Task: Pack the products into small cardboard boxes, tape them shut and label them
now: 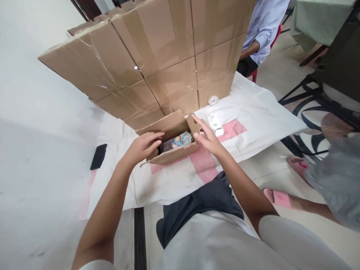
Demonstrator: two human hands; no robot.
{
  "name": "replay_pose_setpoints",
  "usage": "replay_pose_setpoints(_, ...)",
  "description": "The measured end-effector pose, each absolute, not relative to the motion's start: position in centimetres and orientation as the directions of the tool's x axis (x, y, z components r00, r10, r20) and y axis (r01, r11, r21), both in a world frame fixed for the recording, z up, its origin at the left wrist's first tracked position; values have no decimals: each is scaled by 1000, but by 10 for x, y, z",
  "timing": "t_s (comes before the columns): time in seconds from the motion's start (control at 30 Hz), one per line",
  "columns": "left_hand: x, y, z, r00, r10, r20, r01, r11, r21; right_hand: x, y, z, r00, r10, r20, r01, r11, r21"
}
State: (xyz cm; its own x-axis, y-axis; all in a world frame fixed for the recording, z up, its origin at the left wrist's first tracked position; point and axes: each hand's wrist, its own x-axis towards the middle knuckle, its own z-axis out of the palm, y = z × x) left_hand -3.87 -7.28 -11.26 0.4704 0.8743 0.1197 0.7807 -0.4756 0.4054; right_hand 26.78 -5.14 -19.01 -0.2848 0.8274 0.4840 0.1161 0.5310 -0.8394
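Note:
A small open cardboard box (180, 153) stands on the cloth-covered table in front of me. Inside it lies a shiny, colourfully printed packet (180, 140), partly hidden by the front wall. My left hand (144, 146) rests at the box's left end, fingers stretched over the opening and apart. At the right end, my right hand (207, 136) touches the raised end flap (192, 124) with its fingers spread. The long back flap (170, 124) stands up. Neither hand is wrapped round anything.
A tall wall of taped cardboard (168, 48) stands behind the box. A tape roll (213, 100) and a white device (215, 125) lie right of it; a black phone (98, 156) lies left. A seated person (263, 30) is beyond, and another person's slippered feet (277, 197) are at right.

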Motion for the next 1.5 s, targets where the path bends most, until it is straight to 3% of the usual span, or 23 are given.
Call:
replay_pose_setpoints(0.13, -76, -97, -142, 470, 858, 205, 556, -469, 686, 264, -58, -212, -393, 755, 525, 61, 591, -804)
replay_pose_setpoints(0.27, -87, -109, -164, 385, 832, 400, 321, -527, 787, 255, -58, -220, -347, 772, 533, 121, 600, -791)
replay_pose_setpoints(0.33, -84, -109, -163, 307, 834, 459, 432, -552, 713, 243, -56, -219, -236, 821, 519, 156, 559, -814)
replay_pose_setpoints(0.47, -67, -103, -147, 186, 865, 466, 861, -372, 346, 215, -55, -217, 16, 945, 327, 71, 325, -943)
replay_pose_setpoints(0.6, -51, -106, -133, 157, 918, 364, 946, -246, 212, 217, -58, -214, 47, 969, 241, -7, 242, -970)
replay_pose_setpoints(0.7, -45, -120, -132, 195, 938, 287, 949, -255, 188, 257, -49, -209, 188, 940, 285, 102, 270, -957)
replay_pose_setpoints(0.77, -42, -131, -139, 253, 949, 190, 938, -289, 193, 292, -36, -207, 333, 910, 249, 201, 190, -961)
replay_pose_setpoints(0.83, -38, -140, -148, 262, 955, 139, 940, -286, 189, 322, -20, -206, 393, 914, 97, 256, -7, -967)
replay_pose_setpoints(0.93, -33, -145, -159, 232, 962, 148, 950, -256, 180, 345, -2, -206, 323, 913, -247, 256, -336, -907)
replay_pose_setpoints(1.07, -29, -146, -163, 206, 964, 169, 953, -237, 189, 350, 6, -200, 253, 850, -463, 209, -515, -832)
replay_pose_setpoints(1.13, -25, -149, -163, 196, 947, 256, 951, -248, 187, 350, 7, -197, 210, 827, -522, 197, -558, -806)
replay_pose_setpoints(1.2, -17, -155, -166, 194, 876, 442, 937, -298, 180, 351, 6, -196, 185, 817, -546, 189, -575, -796)
replay_pose_setpoints(1.33, 13, -168, -186, 205, 588, 782, 860, -490, 143, 353, 7, -197, 192, 830, -524, 199, -555, -807)
replay_pose_setpoints(1.4, 36, -170, -202, 238, 522, 819, 804, -579, 135, 353, 9, -198, 187, 831, -525, 221, -556, -801)
replay_pose_setpoints(1.5, 79, -164, -229, 352, 596, 722, 707, -674, 212, 353, 11, -197, 186, 830, -526, 262, -558, -788)
